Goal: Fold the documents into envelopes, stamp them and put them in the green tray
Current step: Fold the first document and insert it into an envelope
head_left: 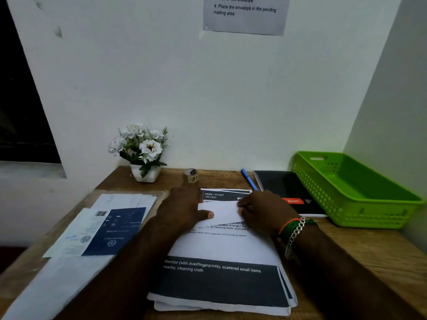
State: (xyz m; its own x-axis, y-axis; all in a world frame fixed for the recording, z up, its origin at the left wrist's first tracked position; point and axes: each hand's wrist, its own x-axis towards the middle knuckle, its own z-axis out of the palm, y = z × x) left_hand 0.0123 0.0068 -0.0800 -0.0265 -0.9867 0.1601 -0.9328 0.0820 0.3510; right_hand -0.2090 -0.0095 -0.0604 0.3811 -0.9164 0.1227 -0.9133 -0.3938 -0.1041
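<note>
A stack of printed documents (221, 250) lies in the middle of the wooden desk. On its upper part rests a white folded sheet (225, 212). My left hand (184, 206) lies flat on the left side of that sheet, thumb stretched out over it. My right hand (261, 209) presses on its right edge with the fingers curled; whether it pinches the paper I cannot tell. The green tray (353, 192) stands at the right, against the wall, and looks empty. A small stamp roll (191, 175) sits behind my left hand. White envelopes in a plastic sleeve (108, 225) lie at the left.
A pot of white flowers (142, 153) stands at the back left. A blue pen (249, 179) and a black notebook (288, 190) lie between the documents and the tray. An instruction sheet (245, 15) hangs on the wall. My right wrist wears bracelets.
</note>
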